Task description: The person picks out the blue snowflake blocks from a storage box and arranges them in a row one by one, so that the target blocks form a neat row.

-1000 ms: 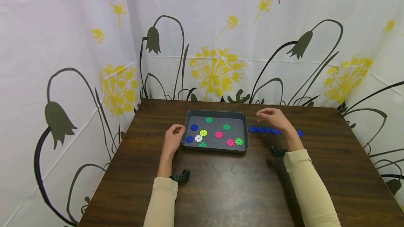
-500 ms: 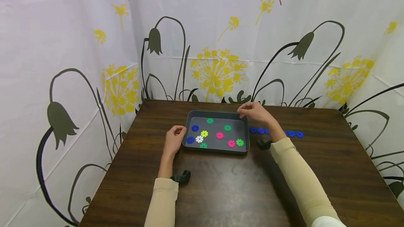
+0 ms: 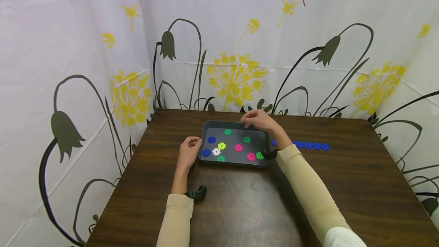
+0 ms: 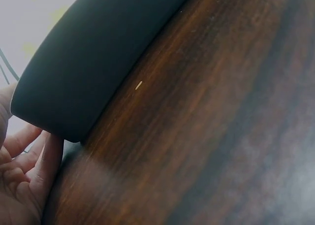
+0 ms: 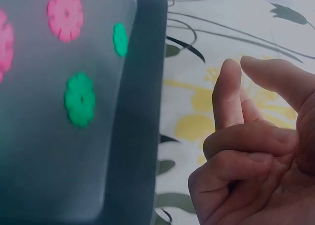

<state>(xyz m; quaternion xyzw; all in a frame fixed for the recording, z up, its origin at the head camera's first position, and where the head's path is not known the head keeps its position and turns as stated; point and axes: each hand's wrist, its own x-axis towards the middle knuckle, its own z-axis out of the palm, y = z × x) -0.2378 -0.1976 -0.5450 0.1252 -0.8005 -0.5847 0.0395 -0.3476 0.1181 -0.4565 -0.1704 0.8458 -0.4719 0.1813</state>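
Observation:
A dark grey tray point(image 3: 233, 163) lies on the table and holds loose flower-shaped discs, among them a white disc point(image 3: 216, 151), a yellow disc point(image 3: 221, 146) and a pink disc point(image 3: 238, 148). My left hand point(image 3: 188, 152) grips the tray's left edge; in the left wrist view its fingers point(image 4: 47, 161) curl around the tray's corner. Over the far right rim hovers my right hand point(image 3: 262, 120). Its thumb and index fingertip are slightly apart in the right wrist view, with nothing between them, and the other fingers point(image 5: 236, 173) bend loosely. Green discs point(image 5: 80, 99) lie in the tray nearby.
To the right of the tray, a row of blue discs point(image 3: 307, 145) lies on the brown wooden table point(image 3: 233, 205), partly hidden by my right forearm. A white curtain point(image 3: 219, 29) with printed flowers hangs behind the table.
My right hand has moved left from above the row of blue discs to the tray's far rim, uncovering more of the row's right part. My left hand stays at the tray's edge.

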